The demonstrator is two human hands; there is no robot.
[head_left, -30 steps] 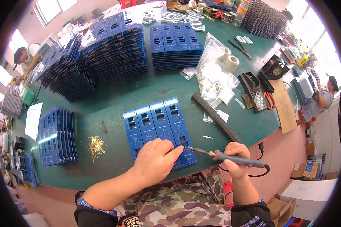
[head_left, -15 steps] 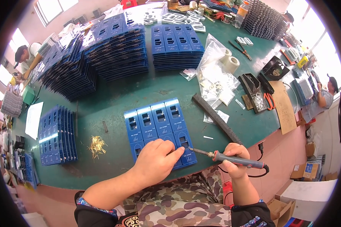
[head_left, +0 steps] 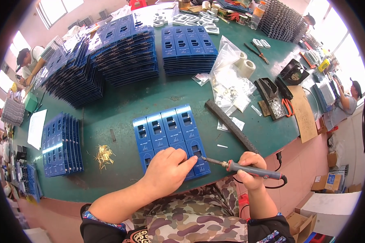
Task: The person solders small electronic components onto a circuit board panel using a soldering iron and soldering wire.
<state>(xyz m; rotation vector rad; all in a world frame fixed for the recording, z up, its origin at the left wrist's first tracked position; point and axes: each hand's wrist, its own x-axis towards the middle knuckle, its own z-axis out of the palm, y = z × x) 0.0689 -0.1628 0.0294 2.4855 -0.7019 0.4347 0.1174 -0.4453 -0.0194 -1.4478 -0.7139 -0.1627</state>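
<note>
A blue circuit board panel with several rectangular cut-outs lies flat on the green table in front of me. My left hand rests on its near part with the fingers curled in. Its thumb and index finger point to a lower-right cut-out; whatever they pinch there, if anything, is too small to make out. My right hand grips a grey soldering iron from the right. The iron's metal tip meets the panel's right side, right by my left fingertips. Its dark cord trails off to the right.
Stacks of blue panels stand at the back and a smaller stack at left. Thin gold pins lie left of my panel. A dark bar, plastic bags, a parts box and orange-handled scissors sit at right.
My hands, the soldering iron and the panel stay almost in place. At far right, another person's arm has lifted slightly.
</note>
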